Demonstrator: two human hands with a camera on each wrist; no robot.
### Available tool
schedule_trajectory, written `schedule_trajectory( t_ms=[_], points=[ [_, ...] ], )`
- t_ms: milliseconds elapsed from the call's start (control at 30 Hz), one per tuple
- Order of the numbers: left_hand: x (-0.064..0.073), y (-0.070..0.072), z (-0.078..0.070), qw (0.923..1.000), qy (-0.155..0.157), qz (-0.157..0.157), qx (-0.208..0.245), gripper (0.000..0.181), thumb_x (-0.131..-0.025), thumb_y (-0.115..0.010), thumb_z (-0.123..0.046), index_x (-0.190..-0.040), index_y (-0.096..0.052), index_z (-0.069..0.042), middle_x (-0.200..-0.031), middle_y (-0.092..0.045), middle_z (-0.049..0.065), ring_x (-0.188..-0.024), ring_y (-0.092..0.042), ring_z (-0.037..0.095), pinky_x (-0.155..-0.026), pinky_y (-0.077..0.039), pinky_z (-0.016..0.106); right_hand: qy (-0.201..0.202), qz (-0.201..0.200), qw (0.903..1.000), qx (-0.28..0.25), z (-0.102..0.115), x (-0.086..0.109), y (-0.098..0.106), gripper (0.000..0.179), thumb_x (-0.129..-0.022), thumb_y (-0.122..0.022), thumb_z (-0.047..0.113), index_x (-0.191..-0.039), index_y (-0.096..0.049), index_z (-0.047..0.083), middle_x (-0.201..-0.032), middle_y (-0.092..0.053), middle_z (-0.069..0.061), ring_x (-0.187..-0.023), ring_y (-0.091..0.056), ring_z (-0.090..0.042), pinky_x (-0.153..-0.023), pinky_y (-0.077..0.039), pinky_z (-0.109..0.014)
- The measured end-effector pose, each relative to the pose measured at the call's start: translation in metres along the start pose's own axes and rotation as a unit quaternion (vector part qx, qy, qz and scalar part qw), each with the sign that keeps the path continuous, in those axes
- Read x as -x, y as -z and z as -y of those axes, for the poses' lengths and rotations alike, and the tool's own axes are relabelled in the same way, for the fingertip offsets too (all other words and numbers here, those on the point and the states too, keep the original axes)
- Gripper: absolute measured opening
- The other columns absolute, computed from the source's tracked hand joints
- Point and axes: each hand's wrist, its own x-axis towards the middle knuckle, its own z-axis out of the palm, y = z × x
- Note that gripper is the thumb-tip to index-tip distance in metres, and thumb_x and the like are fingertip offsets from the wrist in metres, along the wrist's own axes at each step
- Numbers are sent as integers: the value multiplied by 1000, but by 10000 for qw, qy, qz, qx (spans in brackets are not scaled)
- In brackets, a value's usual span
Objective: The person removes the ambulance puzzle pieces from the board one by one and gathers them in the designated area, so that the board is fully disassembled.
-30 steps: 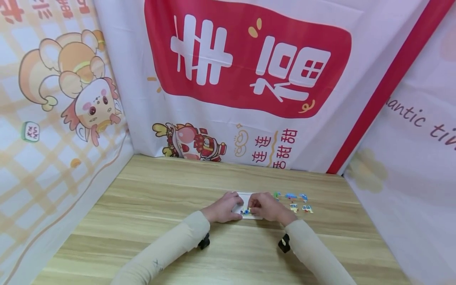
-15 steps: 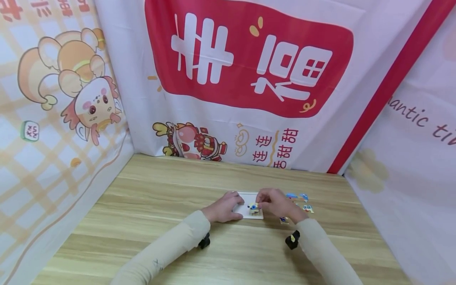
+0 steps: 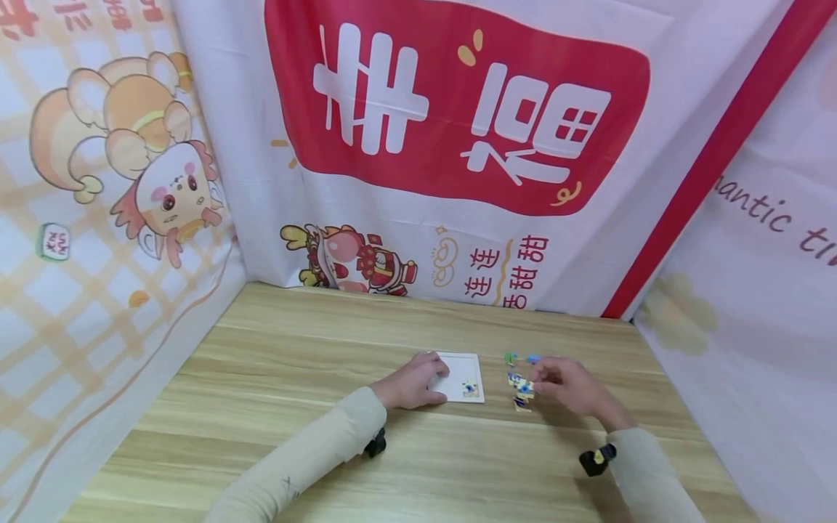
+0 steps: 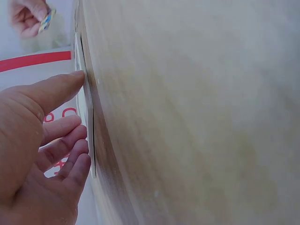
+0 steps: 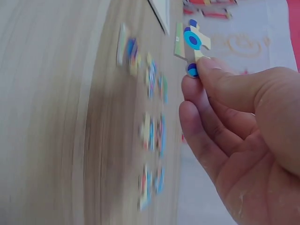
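A white puzzle tray [image 3: 458, 357] lies flat on the table, with a small printed piece [image 3: 469, 388] in its near right corner. My left hand [image 3: 413, 381] rests on the tray's left side. In the left wrist view, the thumb and fingertips touch the tray [image 4: 89, 101] along its edge. Held in the air right of the tray is a jigsaw puzzle piece [image 5: 192, 41], cream with a blue ring. The thumb and index finger of my right hand [image 3: 567, 385] pinch it, and the other fingers curl loosely beneath.
Several loose puzzle pieces lie on the wooden table [image 3: 314, 349] right of the tray, including a green one [image 3: 510, 358] and a dark blue one [image 3: 521, 404]. My right hand hides some of them. Printed cloth walls [image 3: 418, 247] stand at the back and sides.
My right hand has lifted the blue-ringed puzzle piece off the tray and carried it right, over the loose pieces. The left hand has stayed on the tray.
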Motion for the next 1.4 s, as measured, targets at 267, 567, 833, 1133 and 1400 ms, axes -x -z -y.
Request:
schedule_trajectory(
  t_ms=[267, 567, 833, 1133, 1400],
  points=[
    [3, 3, -2, 10000, 61, -3, 70, 48, -97, -78, -30, -136, -66, -6, -136, -60, 8, -129, -52, 25, -113, -46, 41, -435, -2, 9990, -85, -18, 27, 17, 5, -100, -69, 4, -100, -71, 9, -94, -70, -3, -86, -59, -8, -74, -53, -23],
    [4, 2, -4, 10000, 42, -4, 62, 46, -97, -78, -30, -134, -66, -6, -136, -60, 9, -128, -52, 25, -113, -46, 41, -750, 144, 9971, -5, -29, 30, 8, 7, -99, -69, 2, -100, -74, 7, -96, -68, -5, -85, -57, -14, -73, -52, -23],
    [3, 2, -2, 10000, 31, 26, 54, 47, -97, -78, -30, -135, -66, -6, -135, -60, 8, -127, -52, 24, -112, -47, 41, -573, 84, 9979, 303, -31, 29, 3, 7, -98, -71, 3, -98, -75, 9, -94, -68, -2, -85, -56, -10, -74, -50, -22],
    [1, 2, -2, 9999, 85, 86, 44, 48, -97, -77, -32, -137, -65, -7, -137, -60, 7, -129, -52, 24, -113, -47, 40, -1310, 127, 9901, 481, -22, 20, 3, 3, -98, -74, 9, -100, -75, 11, -94, -70, 1, -88, -59, -14, -77, -53, -26],
    [2, 4, -5, 10000, 60, 65, -13, 48, -97, -78, -31, -136, -66, -6, -135, -60, 7, -127, -53, 24, -112, -47, 40, -955, 416, 9914, 791, 8, -12, -4, 5, -97, -77, 14, -102, -75, 14, -94, -71, 5, -87, -63, -11, -78, -57, -30]
  ],
)
